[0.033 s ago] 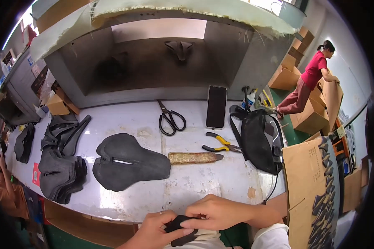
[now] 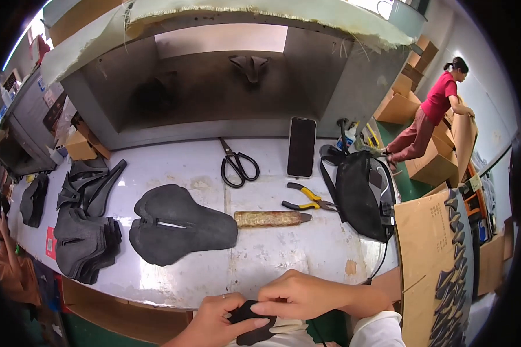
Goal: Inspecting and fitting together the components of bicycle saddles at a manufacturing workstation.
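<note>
Low at the front edge of the table, both my hands grip a black saddle cover (image 2: pixel 253 327), much of it hidden by the fingers. My left hand (image 2: pixel 220 321) pinches it from the left, a ring on one finger. From the right, my right hand (image 2: pixel 292 296) presses it with thumb and curled fingers. Beyond them a flat black saddle-shaped piece (image 2: pixel 182 231) lies on the white table (image 2: pixel 179 289). Its narrow end touches a tape-wrapped tool handle (image 2: pixel 272 219). To the left is a stack of similar black pieces (image 2: pixel 87 246), with folded ones (image 2: pixel 90 185) behind.
Black-handled scissors (image 2: pixel 237 165), a phone (image 2: pixel 301 147), yellow-black pliers (image 2: pixel 309 198) and a black pouch (image 2: pixel 362 196) with a cable lie across the table. A grey hooded box (image 2: pixel 214 130) stands behind. Cardboard (image 2: pixel 422 254) holding several black pieces is at right; a person (image 2: pixel 437 110) handles cardboard beyond.
</note>
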### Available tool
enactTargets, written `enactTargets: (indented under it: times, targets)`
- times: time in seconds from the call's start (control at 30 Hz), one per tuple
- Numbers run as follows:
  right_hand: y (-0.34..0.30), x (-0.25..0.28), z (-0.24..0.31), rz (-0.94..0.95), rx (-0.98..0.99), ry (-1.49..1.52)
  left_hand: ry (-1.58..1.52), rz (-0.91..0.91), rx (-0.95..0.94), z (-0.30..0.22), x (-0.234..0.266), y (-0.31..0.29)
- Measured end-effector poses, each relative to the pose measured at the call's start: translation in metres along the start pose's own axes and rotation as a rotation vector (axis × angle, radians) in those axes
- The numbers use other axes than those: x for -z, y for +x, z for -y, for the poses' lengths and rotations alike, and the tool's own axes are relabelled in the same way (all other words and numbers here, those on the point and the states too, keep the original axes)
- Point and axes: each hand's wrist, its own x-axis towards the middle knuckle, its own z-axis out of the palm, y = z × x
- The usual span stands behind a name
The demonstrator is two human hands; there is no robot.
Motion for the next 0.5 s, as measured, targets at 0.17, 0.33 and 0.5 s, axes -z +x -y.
enactTargets:
  times: [0.17, 0.33, 0.5]
  targets:
    - [0.010, -0.010, -0.027, 0.076, -0.169, 0.489, -0.324, -0.087, 0.101, 0.011, -0.011, -0.002]
    - [0.019, -0.045, -0.064, 0.066, -0.365, 1.069, -0.514, -0.197, 0.059, 0.018, -0.016, -0.005]
    - [0.016, -0.048, -0.045, -0.503, 0.310, 0.133, -0.606, -0.365, 0.072, 0.019, -0.015, -0.004]
